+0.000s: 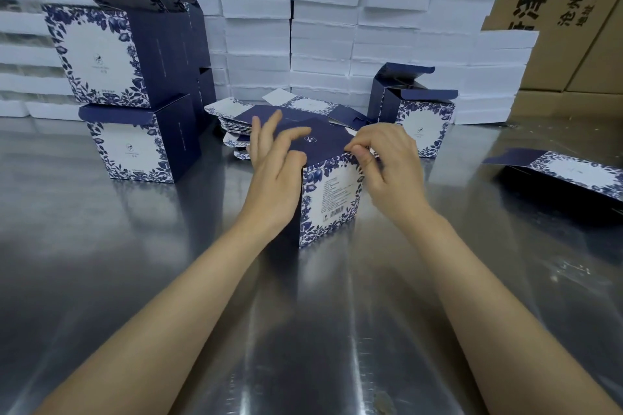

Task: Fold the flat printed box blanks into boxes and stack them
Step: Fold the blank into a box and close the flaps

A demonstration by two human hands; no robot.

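A blue-and-white floral printed box (328,202) stands upright in the middle of the steel table, its dark blue top flap folded down. My left hand (273,162) lies against its left side with straight fingers reaching over the top flap. My right hand (384,162) pinches the box's top right corner with curled fingers. Behind them lies a pile of flat box blanks (242,118). Folded boxes are stacked at the left: an upper one (97,54) on a lower one (135,145).
Another folded box (418,118) with open top flaps stands behind at the right. A partly flat blank (569,175) lies at the far right. White foam boxes (323,27) are piled along the back, with brown cartons (573,10) at the right. The steel table (303,313) is reflective.
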